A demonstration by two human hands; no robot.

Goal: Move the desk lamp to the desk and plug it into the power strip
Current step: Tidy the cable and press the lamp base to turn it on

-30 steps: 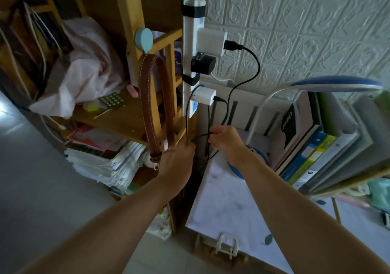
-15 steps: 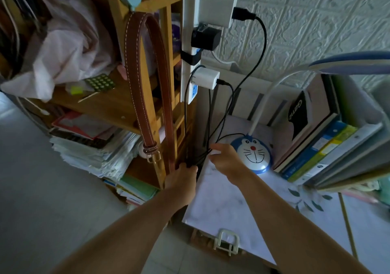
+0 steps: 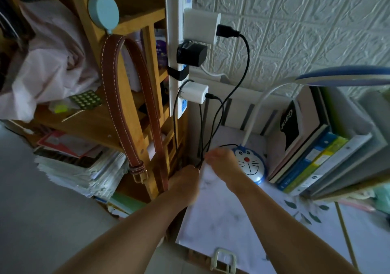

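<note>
The desk lamp stands on the white desk: a round blue base with a cartoon cat face, a white bent neck and a blue head at the upper right. A white power strip hangs upright on the wooden shelf post, holding a large white charger, a black adapter and a small white charger. Black cables drop from it to the desk's back left corner. My right hand pinches these cables just left of the lamp base. My left hand grips them lower, in the gap beside the desk.
A brown leather strap hangs from a blue hook on the wooden shelf. Paper stacks and a crumpled cloth fill the shelf. Upright books stand to the right of the lamp. The wall behind is white and embossed.
Both hands have dropped from mid-cable height to the desk's back left corner. The lamp base, earlier hidden behind my right hand, is now in full view.
</note>
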